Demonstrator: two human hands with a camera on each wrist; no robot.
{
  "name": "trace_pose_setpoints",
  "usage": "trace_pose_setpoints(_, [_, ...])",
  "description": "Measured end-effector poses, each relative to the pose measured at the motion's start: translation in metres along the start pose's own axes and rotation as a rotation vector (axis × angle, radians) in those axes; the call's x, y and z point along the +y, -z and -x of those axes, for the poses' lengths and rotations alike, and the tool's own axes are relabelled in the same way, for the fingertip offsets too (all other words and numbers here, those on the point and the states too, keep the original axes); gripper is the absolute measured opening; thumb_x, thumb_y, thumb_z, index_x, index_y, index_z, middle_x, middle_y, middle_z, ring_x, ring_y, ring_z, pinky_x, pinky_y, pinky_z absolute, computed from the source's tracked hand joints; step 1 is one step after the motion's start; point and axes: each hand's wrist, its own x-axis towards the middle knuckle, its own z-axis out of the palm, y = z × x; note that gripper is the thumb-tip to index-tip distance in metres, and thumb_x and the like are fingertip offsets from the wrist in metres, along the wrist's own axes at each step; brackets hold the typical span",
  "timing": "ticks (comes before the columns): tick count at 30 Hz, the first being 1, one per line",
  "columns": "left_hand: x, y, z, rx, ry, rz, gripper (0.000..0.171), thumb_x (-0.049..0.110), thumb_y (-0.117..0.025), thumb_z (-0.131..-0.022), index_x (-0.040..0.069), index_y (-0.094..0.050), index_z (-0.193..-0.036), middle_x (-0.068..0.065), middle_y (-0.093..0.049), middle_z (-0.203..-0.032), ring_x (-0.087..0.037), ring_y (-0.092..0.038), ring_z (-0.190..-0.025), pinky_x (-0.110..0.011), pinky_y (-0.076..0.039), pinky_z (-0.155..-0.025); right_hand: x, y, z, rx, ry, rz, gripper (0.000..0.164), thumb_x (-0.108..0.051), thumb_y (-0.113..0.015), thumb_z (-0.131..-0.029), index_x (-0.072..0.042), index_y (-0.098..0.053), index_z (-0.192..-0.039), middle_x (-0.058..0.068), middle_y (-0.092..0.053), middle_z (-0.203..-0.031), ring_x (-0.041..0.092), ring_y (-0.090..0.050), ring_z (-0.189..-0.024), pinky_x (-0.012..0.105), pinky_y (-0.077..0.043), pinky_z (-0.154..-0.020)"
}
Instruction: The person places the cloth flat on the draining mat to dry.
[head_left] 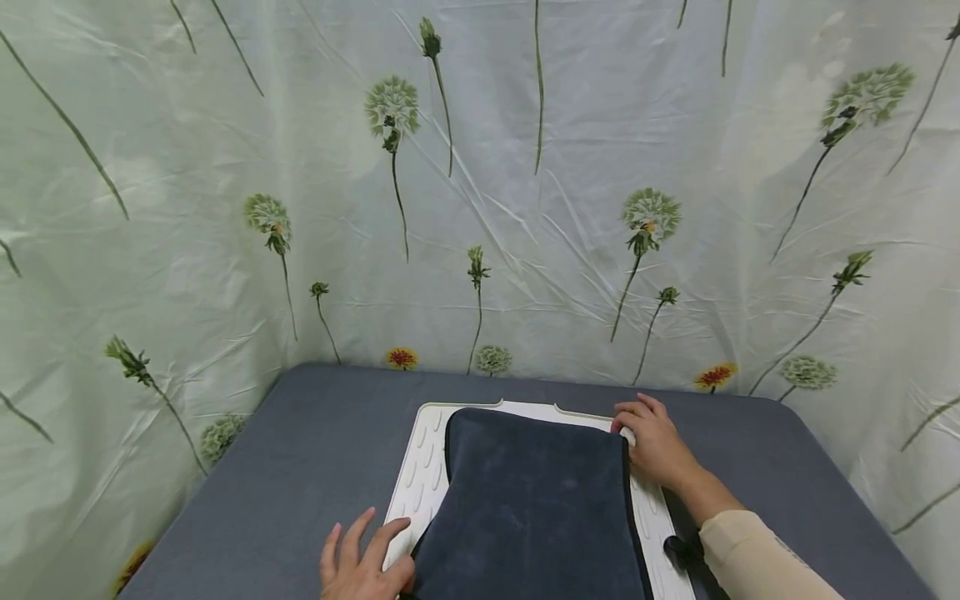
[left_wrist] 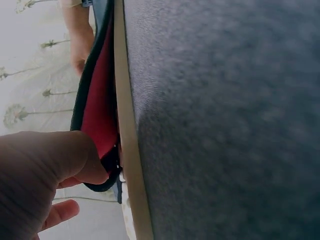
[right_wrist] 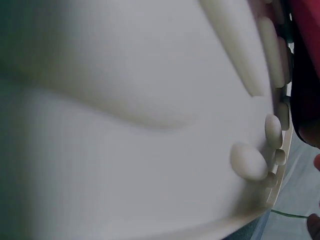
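Observation:
A dark blue cloth (head_left: 532, 500) with black edging lies over a white ribbed tray (head_left: 420, 467). Its red underside (left_wrist: 100, 110) shows in the left wrist view, where the edge stands raised off the tray. My left hand (head_left: 363, 558) pinches the cloth's left edge between thumb and finger, its other fingers spread. At the far right corner of the cloth, my right hand (head_left: 656, 442) holds the edge in curled fingers. The right wrist view shows the tray's raised ribs (right_wrist: 249, 161) close up, with fingertips at the right border. The cloth's near end is cut off in the head view.
The tray rests on a table with a grey-blue cover (head_left: 330, 425). Behind and at both sides hangs a pale curtain (head_left: 525, 208) printed with dandelions. A small black object (head_left: 678, 552) sits by the tray's right edge, near my right sleeve (head_left: 757, 558).

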Motion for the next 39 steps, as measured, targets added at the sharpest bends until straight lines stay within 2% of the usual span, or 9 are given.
trace_pose_setpoints(6, [0.0,-0.004,0.006,0.01,0.026,0.03,0.048,0.009,-0.077,-0.062,0.034,-0.036,-0.06,0.006,-0.066,-0.112,-0.04,-0.058,-0.112,-0.066,-0.032,-0.09,0.007,0.0,-0.002,0.078,0.088,0.101,0.039,0.016,-0.079,-0.066,-0.017,-0.066,-0.082,0.019,-0.069,-0.12,0.053,-0.051,-0.128,0.067,-0.044,-0.105])
trace_pose_setpoints(10, [0.002,-0.005,0.007,-0.004,0.038,0.046,0.05,0.01,-0.079,-0.062,0.036,-0.036,-0.06,0.007,-0.067,-0.111,-0.04,-0.06,-0.11,-0.067,-0.033,-0.09,0.008,0.003,-0.001,0.019,0.053,0.163,0.035,0.011,-0.081,-0.069,-0.019,-0.067,-0.081,0.019,-0.067,-0.126,0.054,-0.049,-0.131,0.07,-0.046,-0.101])
trace_pose_setpoints(13, [0.003,-0.003,0.005,-0.093,0.071,0.073,0.05,0.018,-0.082,-0.066,0.039,-0.037,-0.061,0.009,-0.067,-0.112,-0.04,-0.061,-0.111,-0.068,-0.035,-0.091,0.006,0.005,0.002,-0.045,0.017,0.195,0.03,0.005,-0.082,-0.073,-0.02,-0.07,-0.084,0.021,-0.066,-0.129,0.057,-0.048,-0.132,0.071,-0.044,-0.101])
trace_pose_setpoints(17, [0.0,0.002,0.002,-0.329,0.162,0.149,0.042,0.038,-0.08,-0.078,0.043,-0.041,-0.062,0.011,-0.066,-0.117,-0.039,-0.057,-0.12,-0.072,-0.035,-0.097,0.001,0.006,0.007,-0.076,-0.003,0.217,0.027,-0.001,-0.083,-0.076,-0.019,-0.073,-0.093,0.023,-0.065,-0.131,0.058,-0.048,-0.131,0.072,-0.045,-0.1])
trace_pose_setpoints(20, [-0.006,0.002,0.0,-0.456,0.209,0.21,0.04,0.033,-0.08,-0.08,0.044,-0.045,-0.064,0.01,-0.065,-0.121,-0.04,-0.053,-0.125,-0.074,-0.032,-0.101,-0.003,0.008,0.01,-0.072,-0.008,0.205,0.029,0.0,-0.082,-0.077,-0.017,-0.074,-0.1,0.024,-0.064,-0.132,0.057,-0.048,-0.132,0.071,-0.045,-0.101])
trace_pose_setpoints(24, [-0.014,0.0,-0.003,-0.489,0.22,0.269,0.044,0.015,-0.082,-0.074,0.044,-0.048,-0.067,0.007,-0.065,-0.124,-0.043,-0.052,-0.126,-0.075,-0.03,-0.1,-0.013,0.01,0.018,-0.09,-0.027,0.153,0.034,0.007,-0.073,-0.08,-0.015,-0.073,-0.106,0.024,-0.063,-0.133,0.057,-0.048,-0.132,0.07,-0.041,-0.106])
trace_pose_setpoints(25, [-0.016,0.0,-0.004,-0.494,0.222,0.281,0.044,0.016,-0.082,-0.074,0.044,-0.049,-0.067,0.007,-0.065,-0.124,-0.043,-0.051,-0.126,-0.075,-0.029,-0.1,-0.016,0.01,0.02,-0.1,-0.034,0.137,0.036,0.009,-0.071,-0.08,-0.015,-0.073,-0.106,0.025,-0.063,-0.133,0.057,-0.048,-0.132,0.07,-0.04,-0.107])
trace_pose_setpoints(32, [-0.024,0.0,-0.016,-0.605,0.242,0.298,0.03,0.044,-0.08,-0.083,0.043,-0.051,-0.074,0.005,-0.064,-0.125,-0.043,-0.051,-0.126,-0.079,-0.031,-0.1,-0.043,0.017,0.041,-0.235,-0.106,0.092,0.04,0.005,-0.072,-0.08,-0.021,-0.073,-0.11,0.023,-0.057,-0.141,0.061,-0.04,-0.136,0.077,-0.042,-0.099])
trace_pose_setpoints(39, [-0.03,0.004,-0.038,-0.623,0.238,0.337,0.026,0.042,-0.08,-0.085,0.039,-0.055,-0.079,0.003,-0.063,-0.127,-0.046,-0.046,-0.129,-0.078,-0.03,-0.102,-0.068,0.032,0.062,-0.346,-0.109,0.041,0.038,-0.001,-0.074,-0.082,-0.026,-0.073,-0.11,0.021,-0.055,-0.145,0.062,-0.037,-0.138,0.077,-0.045,-0.093])
